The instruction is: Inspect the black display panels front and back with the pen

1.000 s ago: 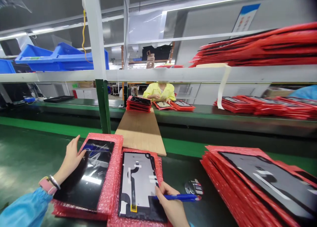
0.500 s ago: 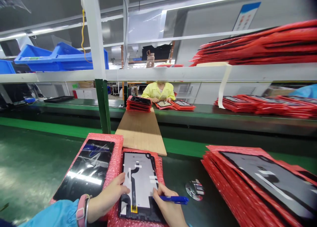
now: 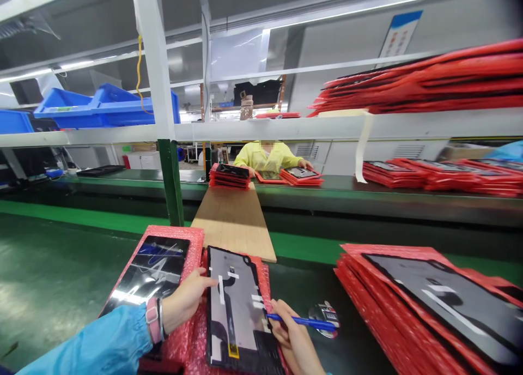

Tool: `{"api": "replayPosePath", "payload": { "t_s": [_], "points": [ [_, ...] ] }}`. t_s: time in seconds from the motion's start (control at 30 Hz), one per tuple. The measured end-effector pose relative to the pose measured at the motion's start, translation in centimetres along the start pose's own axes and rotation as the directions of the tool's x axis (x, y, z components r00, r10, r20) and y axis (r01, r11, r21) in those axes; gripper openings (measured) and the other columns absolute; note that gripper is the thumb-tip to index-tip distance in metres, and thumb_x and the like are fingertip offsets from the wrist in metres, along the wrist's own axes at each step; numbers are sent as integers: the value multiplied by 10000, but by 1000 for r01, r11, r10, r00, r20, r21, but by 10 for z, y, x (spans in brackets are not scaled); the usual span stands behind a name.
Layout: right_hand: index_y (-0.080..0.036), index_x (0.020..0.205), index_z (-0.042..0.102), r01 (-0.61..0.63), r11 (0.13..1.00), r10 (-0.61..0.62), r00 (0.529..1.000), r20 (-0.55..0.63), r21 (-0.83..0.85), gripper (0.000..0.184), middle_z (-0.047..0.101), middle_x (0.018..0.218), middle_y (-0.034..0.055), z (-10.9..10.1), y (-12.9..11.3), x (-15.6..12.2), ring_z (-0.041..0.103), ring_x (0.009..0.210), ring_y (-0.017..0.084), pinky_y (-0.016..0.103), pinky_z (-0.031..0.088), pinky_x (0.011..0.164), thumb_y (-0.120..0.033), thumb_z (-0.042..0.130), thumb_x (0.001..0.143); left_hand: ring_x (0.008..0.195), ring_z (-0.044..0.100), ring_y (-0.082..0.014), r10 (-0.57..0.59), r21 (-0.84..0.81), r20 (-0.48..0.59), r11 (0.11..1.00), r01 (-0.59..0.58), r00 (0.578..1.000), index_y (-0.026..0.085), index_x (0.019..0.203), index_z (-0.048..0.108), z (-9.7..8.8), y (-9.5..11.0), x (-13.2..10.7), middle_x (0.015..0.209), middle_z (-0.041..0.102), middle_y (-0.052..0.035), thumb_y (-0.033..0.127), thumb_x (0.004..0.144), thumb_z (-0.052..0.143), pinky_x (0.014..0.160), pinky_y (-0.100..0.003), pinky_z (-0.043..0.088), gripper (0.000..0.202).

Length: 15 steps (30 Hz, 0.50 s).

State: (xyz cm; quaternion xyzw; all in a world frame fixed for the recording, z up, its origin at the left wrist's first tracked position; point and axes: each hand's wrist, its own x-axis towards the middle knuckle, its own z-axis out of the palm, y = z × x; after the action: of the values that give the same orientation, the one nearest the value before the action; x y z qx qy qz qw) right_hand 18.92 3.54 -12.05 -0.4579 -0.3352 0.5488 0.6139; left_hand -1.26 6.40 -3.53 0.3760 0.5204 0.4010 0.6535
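Observation:
A tablet screen lies back side up, slightly turned, over red bubble-wrap bags in front of me. Its grey back carries a dark flex cable, white tape strips and a yellow-framed connector. My left hand grips the screen's left edge, the thumb on top and the other fingers partly hidden. At the right edge, my right hand has a blue pen between its fingers, with the fingertips close to the screen's side. Another screen, glossy face up, rests on red bubble wrap at the left.
A stack of red bags topped by another screen stands at right. A round shiny object lies between. Beyond, a wooden board spans to the far bench, where a person in yellow sits. Blue bins occupy the shelf.
The screen has turned slightly and shifted right. My left hand moved up its left edge; my right hand moved right, off its surface, with the pen. The far person's hand reaches to the right-hand stack.

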Motion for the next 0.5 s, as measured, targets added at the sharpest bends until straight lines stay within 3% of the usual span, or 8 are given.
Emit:
{"api": "replayPosePath", "payload": {
  "t_s": [0.1,0.17,0.23,0.3,0.4,0.5],
  "points": [
    [-194,640,536,-18,1000,18,1000,11,18,486,366,423,-92,-1,-1,0,153,377,39,199,81,393,-642,725,631,694,650,-185,22,-6,69,1000,-22,997,146,839,626,15,1,5,744,695,-11,76,694,642,745,-361,489,161],
    [-162,822,653,0,1000,-1,1000,3,12,546,317,364,-112,-5,-6,1,150,350,45,194,102,382,-694,634,702,721,672,-220,80,-31,77,997,-77,994,142,852,632,25,0,5,746,717,-35,39,628,611,736,-360,488,248],
    [-151,974,681,48,999,-48,999,-24,-5,606,280,333,-127,-12,-19,3,161,330,47,184,124,367,-703,590,741,792,687,-256,161,-66,71,985,-157,984,140,884,632,31,2,2,793,737,-62,50,600,590,751,-362,489,301],
    [-164,940,697,106,994,-108,992,-70,-30,556,382,348,-102,-21,-38,5,262,330,45,164,199,351,-668,662,708,860,686,-285,241,-95,73,968,-234,968,134,920,633,33,9,-5,859,747,-88,91,606,606,778,-373,492,318],
    [-193,882,718,149,988,-154,982,-112,-47,510,713,628,24,-27,-72,3,617,572,127,193,483,535,-624,770,613,1016,652,-295,367,-131,70,925,-356,928,154,1035,616,31,27,-22,1035,734,-87,152,629,658,870,-369,480,408],
    [-208,969,743,85,995,-85,996,7,44,554,770,851,108,-20,-99,-11,698,772,237,311,552,661,-620,775,600,1126,606,-287,459,-165,79,882,-442,885,194,1143,573,27,42,-40,1171,695,-62,204,662,686,947,-356,457,494]
  ]
}}
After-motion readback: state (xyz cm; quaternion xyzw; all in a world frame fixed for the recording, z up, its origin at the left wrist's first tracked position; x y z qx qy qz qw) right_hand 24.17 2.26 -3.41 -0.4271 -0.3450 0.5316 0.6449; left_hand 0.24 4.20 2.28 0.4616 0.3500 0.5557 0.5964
